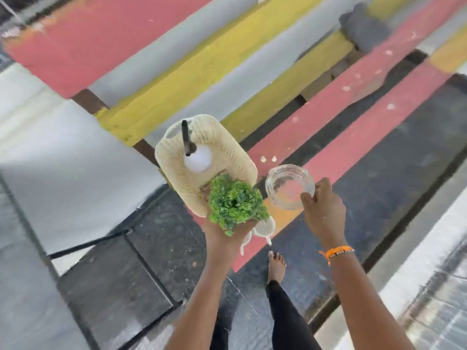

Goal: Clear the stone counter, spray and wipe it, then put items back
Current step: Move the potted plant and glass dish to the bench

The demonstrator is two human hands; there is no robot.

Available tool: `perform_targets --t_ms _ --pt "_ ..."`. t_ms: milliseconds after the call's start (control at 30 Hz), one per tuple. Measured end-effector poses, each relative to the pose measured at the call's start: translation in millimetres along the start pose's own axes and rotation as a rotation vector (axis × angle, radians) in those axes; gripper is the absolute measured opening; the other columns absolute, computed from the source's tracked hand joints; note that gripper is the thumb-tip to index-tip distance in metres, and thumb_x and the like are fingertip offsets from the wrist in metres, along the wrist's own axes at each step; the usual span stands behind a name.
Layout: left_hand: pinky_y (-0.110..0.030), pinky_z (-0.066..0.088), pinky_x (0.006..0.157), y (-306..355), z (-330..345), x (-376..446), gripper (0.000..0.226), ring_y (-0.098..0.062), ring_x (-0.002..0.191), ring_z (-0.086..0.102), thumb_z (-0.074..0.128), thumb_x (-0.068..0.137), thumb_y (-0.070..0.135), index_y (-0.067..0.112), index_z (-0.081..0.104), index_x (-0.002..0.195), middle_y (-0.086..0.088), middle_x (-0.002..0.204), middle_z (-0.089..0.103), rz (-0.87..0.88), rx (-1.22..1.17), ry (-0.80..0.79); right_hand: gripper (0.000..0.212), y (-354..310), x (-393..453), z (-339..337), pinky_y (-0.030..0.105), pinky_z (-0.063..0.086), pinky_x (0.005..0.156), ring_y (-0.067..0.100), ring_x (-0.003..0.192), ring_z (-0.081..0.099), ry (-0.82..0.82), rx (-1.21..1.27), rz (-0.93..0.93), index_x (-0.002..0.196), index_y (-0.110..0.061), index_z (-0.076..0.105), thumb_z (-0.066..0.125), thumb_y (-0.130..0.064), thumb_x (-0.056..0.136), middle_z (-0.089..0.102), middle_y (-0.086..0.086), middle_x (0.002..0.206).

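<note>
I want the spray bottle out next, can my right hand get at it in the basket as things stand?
Probably not yet. The right hand grips the glass bowl, so it is occupied. The spray bottle lies uncovered in the basket, beyond the green plant.

The left hand is mostly covered by the green plant, so its grip on the cream basket cannot be made out. White cups just beside that grip are half hidden. The striped background is smeared by motion blur.
</note>
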State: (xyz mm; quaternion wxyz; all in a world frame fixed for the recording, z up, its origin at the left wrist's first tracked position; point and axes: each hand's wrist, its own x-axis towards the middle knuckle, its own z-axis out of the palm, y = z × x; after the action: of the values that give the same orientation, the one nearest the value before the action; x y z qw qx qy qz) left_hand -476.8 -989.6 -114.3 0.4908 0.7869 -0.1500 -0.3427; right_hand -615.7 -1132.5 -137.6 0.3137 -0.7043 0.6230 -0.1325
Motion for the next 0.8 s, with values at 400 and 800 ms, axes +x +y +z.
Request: perform_targets --t_ms 400,800 --pt "-0.018 0.042 0.070 -59 168 67 0.060 -0.025 0.092 0.065 0.086 0.056 0.026 0.009 0.060 0.107 -0.009 0.101 0.070 -0.173 0.312 0.050 0.023 128 96 43 0.036 0.030 0.062 0.043 0.080 0.059 -0.010 0.024 0.257 0.099 -0.006 0.044 0.056 -0.020 0.086 0.064 0.020 0.081" --pt "-0.026 0.044 0.088 -81 205 103 0.068 -0.026 0.106 0.059 0.084 0.061 0.015 0.006 0.051 0.121 -0.012 0.115 0.065 -0.206 0.397 0.025 0.019 149 128 87 0.031 0.035 0.052 0.030 0.056 0.049 -0.108 0.091 0.262 0.103 -0.011 0.038 0.049 -0.014 0.089 0.051 0.003 0.062"
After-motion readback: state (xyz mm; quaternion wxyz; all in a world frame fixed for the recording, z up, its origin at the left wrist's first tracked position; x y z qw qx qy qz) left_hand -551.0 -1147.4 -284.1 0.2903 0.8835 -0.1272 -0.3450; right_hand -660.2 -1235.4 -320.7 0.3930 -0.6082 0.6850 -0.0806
